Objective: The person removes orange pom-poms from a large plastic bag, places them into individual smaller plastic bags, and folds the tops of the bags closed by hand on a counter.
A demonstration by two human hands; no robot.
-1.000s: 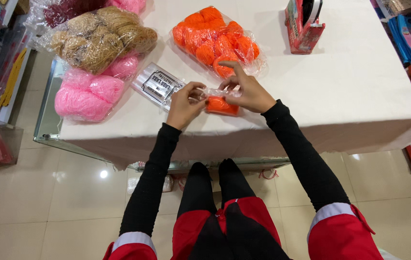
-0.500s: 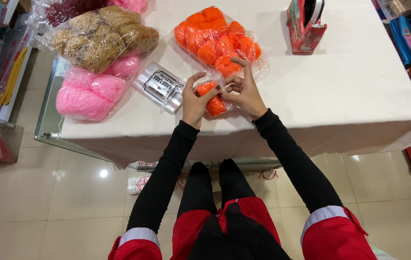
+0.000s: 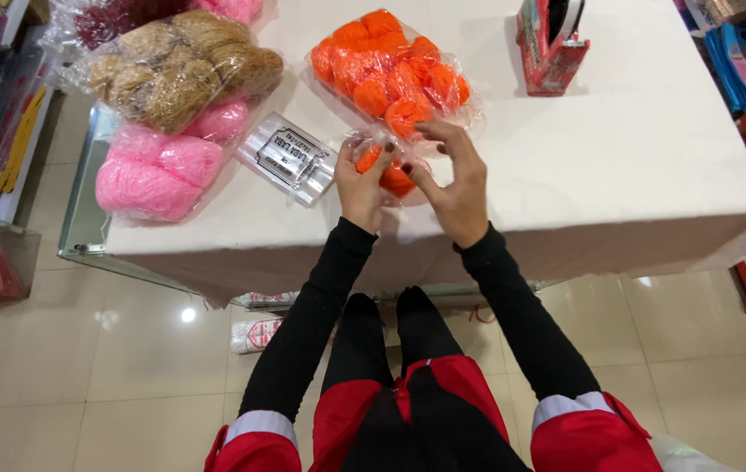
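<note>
At the near edge of the desk (image 3: 618,175), I watch my left hand (image 3: 362,185) and right hand (image 3: 453,182) both pinch the clear plastic wrap around a single orange yarn ball (image 3: 383,171), fingers closed on the film rather than on the yarn itself. The ball sits between the two hands, just in front of the larger clear bag of orange yarn (image 3: 390,74) that lies toward the middle of the desk. By my reading, the wrapping of this one ball is under way and not finished: the film is bunched and loose around it. A labelled clear packet (image 3: 290,157) lies flat just to the left of my left hand. Near the left edge sit a bag of pink yarn (image 3: 159,162) and, behind it, a bag of tan yarn (image 3: 181,70). A red tape dispenser (image 3: 552,44) stands near the far edge. The desk wears a white cloth; the floor is glossy beige tile (image 3: 84,367), with crowded shop shelves on both sides.
</note>
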